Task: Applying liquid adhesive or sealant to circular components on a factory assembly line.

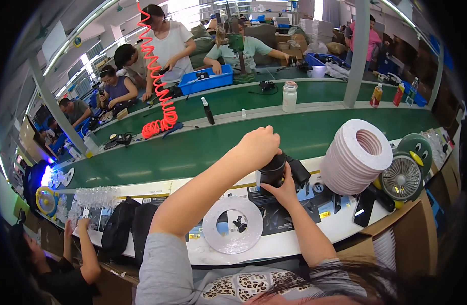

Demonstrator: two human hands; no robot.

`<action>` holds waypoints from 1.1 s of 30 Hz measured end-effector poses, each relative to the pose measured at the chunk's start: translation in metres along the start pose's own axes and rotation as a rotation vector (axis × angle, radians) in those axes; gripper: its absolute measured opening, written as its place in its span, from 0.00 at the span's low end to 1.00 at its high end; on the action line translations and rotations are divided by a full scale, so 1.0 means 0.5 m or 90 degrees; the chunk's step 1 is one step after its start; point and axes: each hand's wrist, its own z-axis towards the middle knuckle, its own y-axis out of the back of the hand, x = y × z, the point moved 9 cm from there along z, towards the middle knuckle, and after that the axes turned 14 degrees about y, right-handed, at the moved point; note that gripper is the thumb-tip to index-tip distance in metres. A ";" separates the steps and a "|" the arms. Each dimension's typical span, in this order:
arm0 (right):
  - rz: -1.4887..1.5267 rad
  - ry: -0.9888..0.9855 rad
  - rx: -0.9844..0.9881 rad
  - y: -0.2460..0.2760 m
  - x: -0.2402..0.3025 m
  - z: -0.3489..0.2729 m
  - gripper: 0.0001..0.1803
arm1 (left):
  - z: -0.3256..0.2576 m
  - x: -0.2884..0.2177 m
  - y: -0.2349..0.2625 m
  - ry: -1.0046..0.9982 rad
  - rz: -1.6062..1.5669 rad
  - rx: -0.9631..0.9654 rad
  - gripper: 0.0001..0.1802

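My left hand (260, 145) is closed over the top of a black cylindrical part (273, 171) held above the workbench. My right hand (284, 190) grips the same part from below, fingers wrapped on its lower side. A boxy black piece (298, 172) sits just right of the cylinder; whether it is joined to it I cannot tell. On the bench below lies a flat white ring (218, 238) with a small black piece (238, 222) in its hole.
A tall stack of white rings (355, 155), a small round fan (402, 178) and a black phone (364, 207) stand to the right. Black pouches (124, 226) lie left. Beyond runs a green conveyor (167, 152) with bottles (289, 96). Other people work across and at lower left.
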 end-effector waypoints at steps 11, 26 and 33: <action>-0.004 0.029 -0.005 0.012 0.004 0.007 0.55 | -0.007 -0.012 0.010 -0.109 -0.071 -0.013 0.13; -0.027 -0.041 0.027 0.004 0.005 0.009 0.54 | -0.258 0.274 -0.050 0.179 -0.527 -0.301 0.23; -0.099 -0.044 0.052 -0.002 0.016 0.041 0.54 | -0.384 0.431 -0.303 0.393 -0.607 -0.456 0.14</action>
